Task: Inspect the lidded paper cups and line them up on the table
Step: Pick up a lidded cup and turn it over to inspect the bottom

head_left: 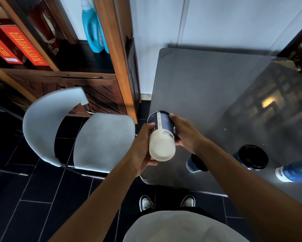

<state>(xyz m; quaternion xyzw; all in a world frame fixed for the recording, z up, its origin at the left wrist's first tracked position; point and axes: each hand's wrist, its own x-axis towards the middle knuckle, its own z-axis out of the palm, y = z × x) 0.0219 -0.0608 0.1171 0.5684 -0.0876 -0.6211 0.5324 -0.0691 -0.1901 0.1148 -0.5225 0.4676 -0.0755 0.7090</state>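
A dark blue paper cup (161,135) is held tipped on its side above the table's left edge, its white bottom turned toward me. My left hand (143,147) grips it from the left, my right hand (185,133) holds it from the right. Its lid points away and is hidden. On the grey table (207,88) stand three other blue cups: one (195,163) partly behind my right forearm, one with a black lid (251,157) to its right, and one (294,172) at the right border whose lid is cut off.
A white chair (97,142) stands left of the table on the dark tiled floor. Behind it is a wooden shelf (122,63) with red boxes and a blue detergent bottle (92,30). The table's far half shows only reflections.
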